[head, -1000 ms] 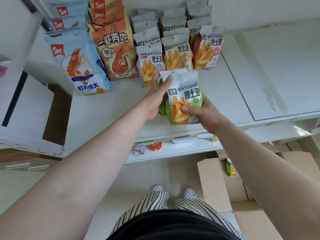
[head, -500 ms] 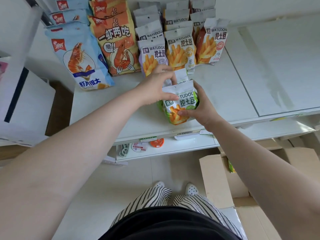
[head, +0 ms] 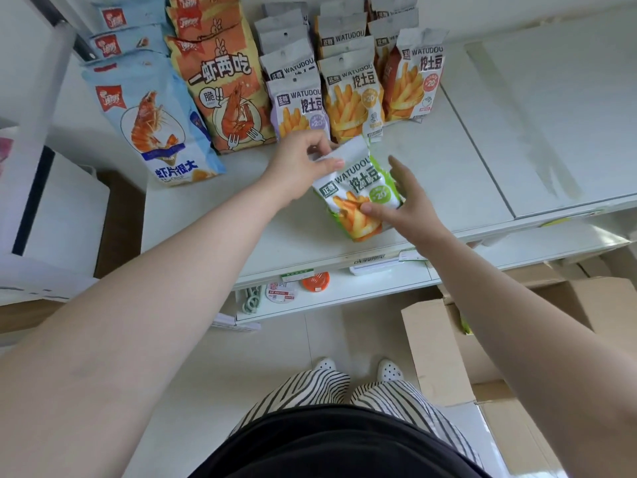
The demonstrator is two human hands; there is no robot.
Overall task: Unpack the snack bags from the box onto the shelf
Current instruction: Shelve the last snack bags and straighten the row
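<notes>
A green-and-white fries snack bag [head: 358, 188] is tilted over the white shelf [head: 448, 174], just in front of the rows of fries bags. My left hand [head: 300, 163] pinches its top edge. My right hand [head: 400, 201] holds its lower right side, thumb on the front, fingers spread behind it. More green packaging shows behind the bag, so it may be more than one bag. The open cardboard box [head: 444, 343] stands on the floor at lower right, with a sliver of green bag [head: 465, 326] visible inside.
Rows of fries bags [head: 351, 94] stand at the shelf's back, with orange shrimp bags [head: 227, 94] and blue shrimp bags [head: 158, 129] to their left. The shelf's right half is bare. A lower shelf [head: 344, 288] holds small items. My feet [head: 355, 369] are near the box.
Both hands have carried the green fries bag forward and down toward the shelf surface. My right hand's fingers have spread wider behind the bag, and my left hand moved to its top edge.
</notes>
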